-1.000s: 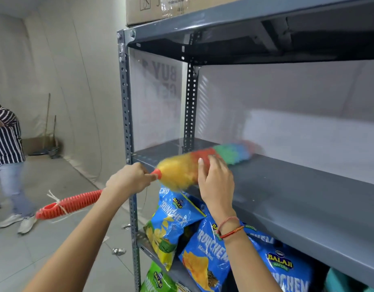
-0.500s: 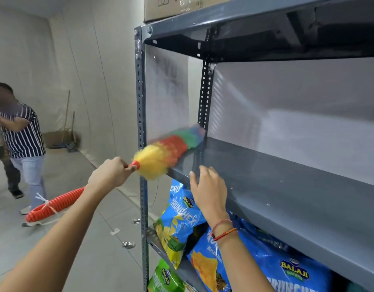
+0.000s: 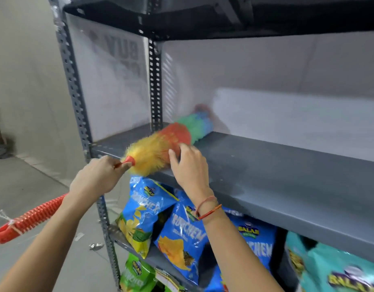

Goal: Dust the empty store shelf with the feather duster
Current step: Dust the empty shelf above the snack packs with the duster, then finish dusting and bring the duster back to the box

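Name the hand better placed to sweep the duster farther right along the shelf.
Left hand: it already grips the rainbow feather duster lying on the grey metal shelf. The right hand merely rests at its front edge.

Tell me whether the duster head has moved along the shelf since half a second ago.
Yes. The duster head has swept from the rear corner post inward along the empty shelf, toward the back panel.

Our left hand [image 3: 96, 179] sits left of centre, fingers curled into a tight fist, its forearm running down to the lower left corner. Our right hand [image 3: 189, 167] is at centre, fingers spread and pointing upward, thread bands on its wrist, forearm dropping toward the bottom edge.
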Tool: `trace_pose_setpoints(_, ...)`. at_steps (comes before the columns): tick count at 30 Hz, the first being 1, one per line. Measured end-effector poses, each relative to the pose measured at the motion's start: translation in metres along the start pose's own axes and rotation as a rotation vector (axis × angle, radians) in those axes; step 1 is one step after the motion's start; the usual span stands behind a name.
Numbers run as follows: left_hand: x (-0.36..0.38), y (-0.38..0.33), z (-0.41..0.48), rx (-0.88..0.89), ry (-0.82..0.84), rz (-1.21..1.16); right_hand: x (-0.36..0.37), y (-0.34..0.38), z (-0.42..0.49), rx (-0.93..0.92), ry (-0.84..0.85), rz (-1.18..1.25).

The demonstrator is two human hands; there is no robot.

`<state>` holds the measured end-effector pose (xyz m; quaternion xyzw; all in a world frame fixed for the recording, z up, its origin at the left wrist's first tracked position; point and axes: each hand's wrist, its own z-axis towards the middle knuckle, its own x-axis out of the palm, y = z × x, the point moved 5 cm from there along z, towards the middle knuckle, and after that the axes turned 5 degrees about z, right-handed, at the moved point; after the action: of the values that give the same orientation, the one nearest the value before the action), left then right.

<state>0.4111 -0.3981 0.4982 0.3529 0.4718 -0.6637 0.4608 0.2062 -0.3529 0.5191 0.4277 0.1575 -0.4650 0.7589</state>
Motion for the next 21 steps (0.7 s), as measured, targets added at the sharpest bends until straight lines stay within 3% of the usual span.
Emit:
trace_pose_setpoints(3,0.011,-0.016,0.009,0.095,0.020,0.004,-0.027,-0.019,0.000,0.048,-0.071,-0.045)
trace_pose_setpoints(7,0.021,-0.023,0.022,0.191,-0.091,-0.021,-0.065,-0.044,-0.005,0.101,-0.203,-0.096)
trace_pose_setpoints(10,0.049,-0.045,0.031,0.255,0.046,-0.116,-0.093,-0.059,-0.013,0.149,-0.302,-0.146)
trace_pose_setpoints(11,0.048,-0.053,0.030,0.280,0.014,-0.135,-0.099,-0.061,-0.014,0.154,-0.330,-0.151)
trace_pose_setpoints(16,0.027,-0.166,-0.032,0.598,0.020,-0.193,-0.144,-0.081,-0.041,0.245,-0.425,-0.250)
trace_pose_setpoints(21,0.036,-0.239,-0.080,0.891,0.168,-0.262,-0.191,-0.105,-0.080,0.368,-0.508,-0.348)
